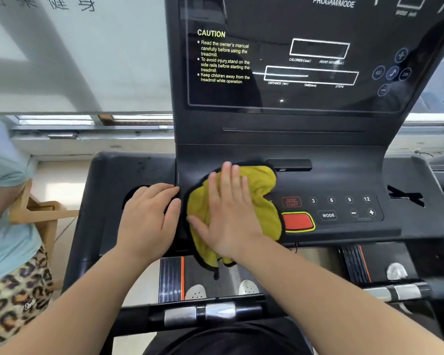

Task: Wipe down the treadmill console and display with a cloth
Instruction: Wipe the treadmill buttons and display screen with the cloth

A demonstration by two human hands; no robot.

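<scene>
A yellow cloth (264, 201) with a dark edge lies on the left part of the black treadmill console (344, 180). My right hand (228, 213) presses flat on the cloth with straight, spread fingers. My left hand (149, 219) rests on the console's left side, fingers lightly bent beside a cup recess, holding nothing. The dark display (305, 55) rises behind, with yellow caution text and white-framed readout boxes. A red key (297, 221) and a row of buttons (344, 206) sit to the right of the cloth.
A handlebar with metal grip sensors (203, 313) crosses in front of me. The treadmill belt and my white shoes (195, 292) show below. Another person (8, 226) stands at the left by a wooden chair (41, 211). A window (75, 60) fills the left background.
</scene>
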